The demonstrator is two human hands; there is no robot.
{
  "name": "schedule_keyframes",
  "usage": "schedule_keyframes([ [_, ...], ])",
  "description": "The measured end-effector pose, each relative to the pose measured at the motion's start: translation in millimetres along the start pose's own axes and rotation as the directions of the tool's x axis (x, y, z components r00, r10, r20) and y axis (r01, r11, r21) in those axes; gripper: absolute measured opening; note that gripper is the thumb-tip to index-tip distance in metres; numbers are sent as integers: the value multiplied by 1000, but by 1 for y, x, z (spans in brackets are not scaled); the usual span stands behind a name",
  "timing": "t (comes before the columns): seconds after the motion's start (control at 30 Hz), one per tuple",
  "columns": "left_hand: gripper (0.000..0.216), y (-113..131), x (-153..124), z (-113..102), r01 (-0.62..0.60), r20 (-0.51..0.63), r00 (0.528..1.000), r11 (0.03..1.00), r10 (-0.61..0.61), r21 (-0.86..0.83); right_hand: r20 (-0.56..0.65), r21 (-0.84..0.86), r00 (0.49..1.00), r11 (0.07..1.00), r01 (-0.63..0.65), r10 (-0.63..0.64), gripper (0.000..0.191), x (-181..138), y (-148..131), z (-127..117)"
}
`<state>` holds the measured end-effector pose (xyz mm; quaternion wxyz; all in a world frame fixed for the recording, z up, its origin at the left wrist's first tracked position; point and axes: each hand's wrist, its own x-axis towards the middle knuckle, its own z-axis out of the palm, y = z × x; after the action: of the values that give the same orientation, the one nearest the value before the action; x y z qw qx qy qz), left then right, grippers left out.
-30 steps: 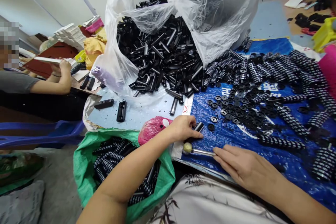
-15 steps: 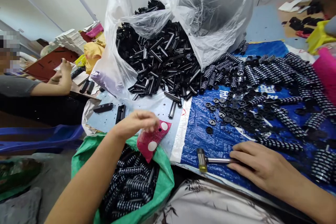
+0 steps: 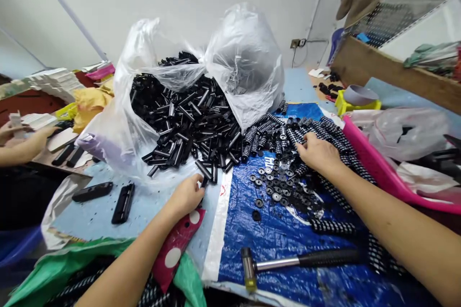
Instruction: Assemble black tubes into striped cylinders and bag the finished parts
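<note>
My left hand (image 3: 186,197) is closed on the end of a black plastic piece (image 3: 204,183), at the near edge of a heap of black plastic parts (image 3: 187,120) spilling from a clear plastic bag (image 3: 248,57). My right hand (image 3: 319,153) reaches into the black-and-white patterned rollers (image 3: 326,127), its fingertips pinched at the end of one. Small black discs (image 3: 277,182) are scattered beside it on the blue sheet (image 3: 245,220). A hammer (image 3: 288,263) lies near the front edge, touched by neither hand.
A green sack (image 3: 46,273) of rollers stands at lower left, a red dotted piece (image 3: 173,252) at its rim. Two black casings (image 3: 92,192) lie on the blue table. A pink basket (image 3: 378,168) is at right. Another person's hands (image 3: 29,139) work at far left.
My right hand has let go of the hammer and moved up to the rollers. My left hand has moved forward to the black parts. The view has tilted up and shifted right.
</note>
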<state>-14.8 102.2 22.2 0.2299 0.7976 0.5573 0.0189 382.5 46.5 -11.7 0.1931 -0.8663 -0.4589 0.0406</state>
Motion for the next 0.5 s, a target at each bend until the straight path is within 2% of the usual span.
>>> schedule_keyframes([
  [0.07, 36, -2, -8, -3, 45, -34, 998, 994, -49, -104, 33, 1, 999, 1000, -21, 21, 39, 11, 0, 9],
  [0.13, 36, -2, -15, -3, 96, -81, 988, 943, -128, -318, 45, 31, 999, 999, -25, 24, 41, 13, 3, 13],
  [0.2, 27, 0, -21, -1, 107, -123, 968, 809, -217, -579, 39, 91, 999, 996, -14, 11, 43, 10, 8, 11],
  [0.27, 20, 3, -25, 1, 63, -147, 950, 632, -275, -773, 21, 180, 1000, 983, 19, -23, 44, 0, 13, 4],
  [0.33, 24, 10, -31, 3, 15, -151, 945, 498, -290, -867, -4, 290, 997, 954, 70, -72, 47, -20, 18, -5],
  [0.43, 37, 25, -44, 7, -36, -141, 951, 353, -276, -935, -28, 465, 985, 870, 165, -171, 50, -66, 18, -12],
  [0.47, 40, 33, -50, 10, -43, -132, 951, 304, -278, -952, -44, 531, 972, 819, 218, -230, 48, -83, 16, -11],
  [0.5, 42, 40, -56, 15, -44, -116, 955, 257, -274, -965, -116, 594, 931, 727, 344, -346, 45, -99, 13, -8],
])
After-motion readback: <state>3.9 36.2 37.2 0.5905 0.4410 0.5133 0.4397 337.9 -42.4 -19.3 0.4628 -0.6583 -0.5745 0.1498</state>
